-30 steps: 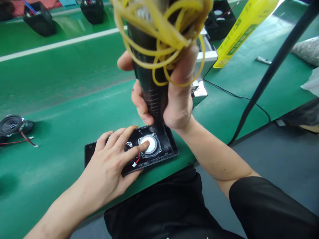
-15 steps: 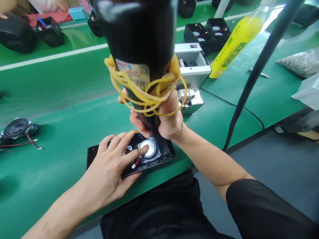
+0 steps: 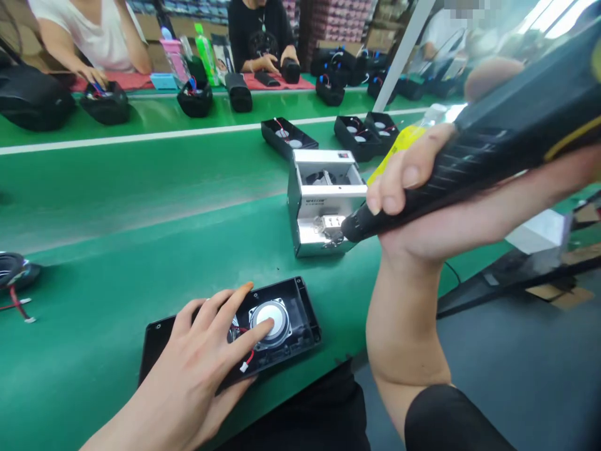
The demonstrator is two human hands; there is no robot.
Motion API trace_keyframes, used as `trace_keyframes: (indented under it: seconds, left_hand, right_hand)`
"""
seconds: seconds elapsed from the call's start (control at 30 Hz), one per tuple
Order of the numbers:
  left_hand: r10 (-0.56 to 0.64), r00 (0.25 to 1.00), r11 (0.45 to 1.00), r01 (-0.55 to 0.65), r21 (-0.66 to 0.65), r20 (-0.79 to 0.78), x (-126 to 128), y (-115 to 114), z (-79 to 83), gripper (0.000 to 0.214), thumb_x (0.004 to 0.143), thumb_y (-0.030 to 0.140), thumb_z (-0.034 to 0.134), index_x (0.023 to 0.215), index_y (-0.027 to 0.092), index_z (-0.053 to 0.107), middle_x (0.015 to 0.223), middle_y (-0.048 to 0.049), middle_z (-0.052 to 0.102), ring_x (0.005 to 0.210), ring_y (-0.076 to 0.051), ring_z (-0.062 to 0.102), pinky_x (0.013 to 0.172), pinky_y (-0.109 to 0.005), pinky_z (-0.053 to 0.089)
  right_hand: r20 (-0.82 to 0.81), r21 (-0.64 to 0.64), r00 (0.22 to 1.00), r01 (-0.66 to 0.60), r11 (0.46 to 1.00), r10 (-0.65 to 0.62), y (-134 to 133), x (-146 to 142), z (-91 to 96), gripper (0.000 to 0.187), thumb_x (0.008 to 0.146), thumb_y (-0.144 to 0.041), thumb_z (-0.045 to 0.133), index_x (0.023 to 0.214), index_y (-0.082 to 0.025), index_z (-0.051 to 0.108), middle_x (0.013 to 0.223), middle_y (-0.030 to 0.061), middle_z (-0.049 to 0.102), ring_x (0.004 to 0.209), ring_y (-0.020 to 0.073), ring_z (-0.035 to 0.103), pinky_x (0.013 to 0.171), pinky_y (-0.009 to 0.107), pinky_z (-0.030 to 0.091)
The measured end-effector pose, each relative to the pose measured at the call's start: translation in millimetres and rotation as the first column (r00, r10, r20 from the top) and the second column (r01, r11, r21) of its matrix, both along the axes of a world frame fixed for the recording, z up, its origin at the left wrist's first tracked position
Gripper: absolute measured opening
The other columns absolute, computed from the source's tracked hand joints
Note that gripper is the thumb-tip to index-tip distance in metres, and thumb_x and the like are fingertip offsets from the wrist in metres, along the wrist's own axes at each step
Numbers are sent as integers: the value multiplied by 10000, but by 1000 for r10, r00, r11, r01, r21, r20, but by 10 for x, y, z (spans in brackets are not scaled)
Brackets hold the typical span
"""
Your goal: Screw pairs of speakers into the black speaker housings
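Note:
A black speaker housing (image 3: 304,316) lies on the green bench, its inside facing up. My left hand (image 3: 201,354) spans it and grips it, with one fingertip on the round silver back of a speaker driver (image 3: 280,326). A red wire with a white connector (image 3: 244,366) comes out beside that finger. In my right hand (image 3: 413,232), the fingers are wrapped round a black electric screwdriver (image 3: 493,134), tilted nearly level. Its nose is at the front of a silver screw feeder (image 3: 323,199); whether the bit touches a screw there I cannot tell.
Behind the feeder stand several open black housings (image 3: 286,136). A yellow bottle (image 3: 397,150) is partly hidden by my right hand. Loose speakers (image 3: 16,270) lie at the left. Across the bench, co-workers (image 3: 263,37) handle black speaker boxes.
The screwdriver has gone from upright over the housing to tilted at the screw feeder, lifted away to the right. My left hand stays on the housing. The view has tipped up.

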State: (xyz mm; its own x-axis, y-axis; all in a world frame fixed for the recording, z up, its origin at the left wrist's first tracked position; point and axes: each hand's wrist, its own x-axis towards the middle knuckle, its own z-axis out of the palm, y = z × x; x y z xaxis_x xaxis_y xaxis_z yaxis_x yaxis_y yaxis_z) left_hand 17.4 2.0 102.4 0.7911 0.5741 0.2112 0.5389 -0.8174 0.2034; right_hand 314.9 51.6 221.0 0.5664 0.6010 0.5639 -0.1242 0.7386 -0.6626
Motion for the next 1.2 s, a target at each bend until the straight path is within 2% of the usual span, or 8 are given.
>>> trace_keyframes:
  seconds: [0.07, 0.17, 0.27, 0.43, 0.6, 0.9, 1.0, 1.2]
  left_hand:
    - [-13, 999, 999, 11, 36, 34, 76, 2, -29, 520, 952, 314, 719, 1463, 369, 639, 1704, -177, 471, 1426, -476, 530, 1026, -711, 486]
    - [-38, 998, 997, 35, 71, 46, 166, 6, -48, 554, 917, 349, 775, 1456, 360, 650, 1712, -185, 475, 1449, -488, 530, 1034, -715, 498]
    - [-13, 997, 998, 8, 67, 76, 168, -16, -58, 618, 880, 380, 839, 1468, 388, 649, 1763, -148, 436, 1497, -473, 512, 1128, -728, 451]
    - [-16, 1000, 997, 15, 82, 8, 61, -44, -60, 627, 922, 470, 825, 1513, 407, 627, 1785, -140, 412, 1526, -460, 508, 1184, -727, 431]
    - [-47, 997, 994, 54, 99, -67, -4, -17, -74, 593, 1021, 503, 706, 1591, 444, 557, 1840, -109, 311, 1585, -424, 456, 1204, -685, 450]
    - [13, 999, 999, -16, 43, 52, -6, -146, -108, 580, 966, 448, 777, 1527, 468, 629, 1831, -68, 355, 1621, -415, 413, 1297, -665, 264]
    - [25, 999, 999, -27, 29, 46, -16, -149, -102, 594, 958, 462, 794, 1526, 482, 623, 1839, -73, 335, 1640, -420, 391, 1289, -667, 299]
    - [51, 999, 998, -51, 23, -1, -8, -156, -86, 790, 798, 437, 948, 1514, 494, 620, 1766, -179, 429, 1591, -532, 431, 1182, -798, 388]
  right_hand:
    - [56, 158, 979, 184, 970, -195, 128, 95, -87, 421, 1053, -625, 401, 1042, -348, 719, 1181, -18, 677, 491, 100, 464, 393, 266, 326]
    - [156, 167, 952, 239, 957, -265, 292, 142, -243, 441, 1073, -652, 379, 1060, -374, 721, 894, -9, 607, 485, 129, 450, 411, 247, 316]
    - [197, 116, 954, 205, 972, -225, 366, 136, -331, 524, 974, -800, 511, 1027, -337, 749, 601, -43, 430, 402, 151, 363, 353, 299, 238]
    - [172, 17, 975, 136, 991, -137, 298, 160, -348, 577, 993, -851, 503, 983, -334, 759, 642, -23, 528, 405, 155, 368, 388, 336, 240]
    - [213, -23, 975, -59, 998, 63, 193, 216, -339, 570, 892, -862, 714, 1044, -316, 768, 622, -37, 545, 438, 149, 452, 404, 327, 312]
    - [190, -47, 979, -59, 997, 67, 139, 181, -339, 609, 826, -896, 756, 1013, -319, 805, 571, -55, 553, 404, 146, 409, 386, 338, 285]
    - [197, -74, 974, -96, 993, 109, 134, 183, -316, 637, 815, -900, 769, 1046, -308, 819, 579, -46, 575, 416, 145, 446, 397, 326, 325]
    - [98, -2, 995, 36, 999, -35, 75, 37, -277, 616, 939, -805, 644, 1017, -233, 860, 520, -30, 502, 350, 119, 385, 289, 263, 235]
